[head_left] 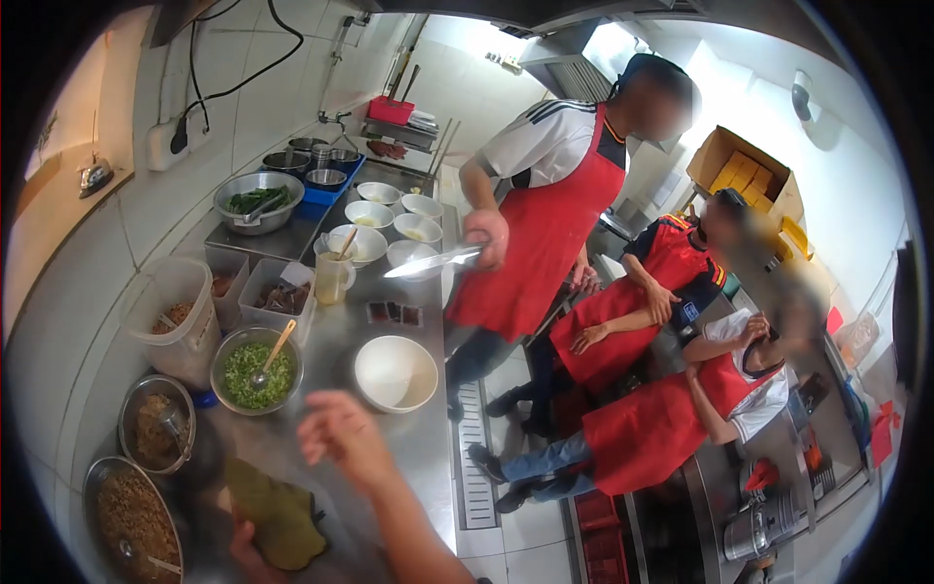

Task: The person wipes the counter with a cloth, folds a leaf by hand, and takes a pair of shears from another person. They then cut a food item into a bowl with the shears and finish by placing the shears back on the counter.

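Holding one olive item [277, 516] is left hand [251, 555], right hand [342, 436] near two bowls [396, 375].

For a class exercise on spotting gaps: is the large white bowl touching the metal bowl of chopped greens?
Apart. The head view shows a strip of steel counter between the white bowl and the metal bowl.

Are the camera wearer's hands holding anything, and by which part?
The left hand appears to hold an olive-green item by its left edge; the right hand holds nothing visible.
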### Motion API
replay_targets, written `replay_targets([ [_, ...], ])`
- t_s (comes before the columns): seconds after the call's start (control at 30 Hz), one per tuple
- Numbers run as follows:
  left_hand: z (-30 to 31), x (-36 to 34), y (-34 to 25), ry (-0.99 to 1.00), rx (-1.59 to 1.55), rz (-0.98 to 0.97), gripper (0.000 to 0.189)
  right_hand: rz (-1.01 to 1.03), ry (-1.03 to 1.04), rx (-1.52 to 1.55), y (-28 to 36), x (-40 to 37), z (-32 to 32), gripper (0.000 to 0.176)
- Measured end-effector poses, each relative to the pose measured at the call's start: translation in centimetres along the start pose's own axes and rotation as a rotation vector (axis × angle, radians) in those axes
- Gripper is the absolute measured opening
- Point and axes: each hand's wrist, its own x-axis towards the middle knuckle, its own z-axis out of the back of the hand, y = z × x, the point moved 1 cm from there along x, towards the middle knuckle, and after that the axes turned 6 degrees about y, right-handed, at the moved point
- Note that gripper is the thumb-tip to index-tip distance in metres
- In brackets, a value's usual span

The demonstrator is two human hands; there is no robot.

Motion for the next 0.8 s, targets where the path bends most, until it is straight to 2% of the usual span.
replay_targets([
  [0.03,0.2,0.1,0.0,0.005,0.003,0.001,0.075,-0.117,0.082,-0.009,-1.3,-0.1,-0.2,0.053],
  [0.1,0.5,-0.3,-0.1,-0.077,0.066,-0.007,0.075,-0.208,0.218,-0.160,-3.5,-1.5,-1.4,0.068],
  [0.13,0.2,-0.2,-0.3,-0.076,0.071,0.004,0.075,-0.203,0.208,-0.155,-4.4,-2.5,-1.6,0.068],
  [0.2,-0.7,0.4,-0.5,0.046,0.174,-0.026,0.078,-0.415,0.332,-0.087,-5.8,-3.6,-2.2,0.082],
  [0.23,-0.5,0.6,-0.3,0.036,0.177,-0.019,0.078,-0.428,0.335,-0.156,-6.0,-3.7,-2.3,0.080],
  [0.37,-1.4,1.4,-0.5,-0.015,0.239,-0.053,0.082,-0.553,0.365,-0.050,-6.3,-2.7,-1.4,0.072],
  [0.43,-2.6,2.2,-0.5,-0.037,0.296,-0.101,0.082,-0.498,0.113,-0.019,-6.3,-1.9,-0.9,0.058],
  [0.47,-2.9,2.4,-0.5,-0.065,0.377,-0.113,0.081,-0.499,0.114,-0.016,-6.3,-1.7,-0.9,0.058],
  [0.53,-2.6,2.5,-0.4,-0.098,0.457,-0.129,0.079,-0.429,-0.146,0.042,-5.9,-1.4,-0.8,0.053],
  [0.6,-1.7,2.6,0.4,-0.229,0.677,-0.120,0.069,-0.444,-0.145,0.081,-5.6,-1.3,-0.9,0.052],
  [0.67,-1.4,2.7,1.0,-0.232,0.681,-0.077,0.063,-0.459,-0.137,0.117,-5.0,-1.0,-1.1,0.051],
  [0.73,-1.6,2.7,1.3,-0.246,0.692,-0.042,0.056,-0.513,-0.259,0.026,-4.3,-0.7,-1.4,0.050],
  [0.8,-1.9,2.8,1.5,-0.239,0.798,0.008,0.049,-0.495,-0.293,0.089,-4.7,-0.5,-1.1,0.050],
])
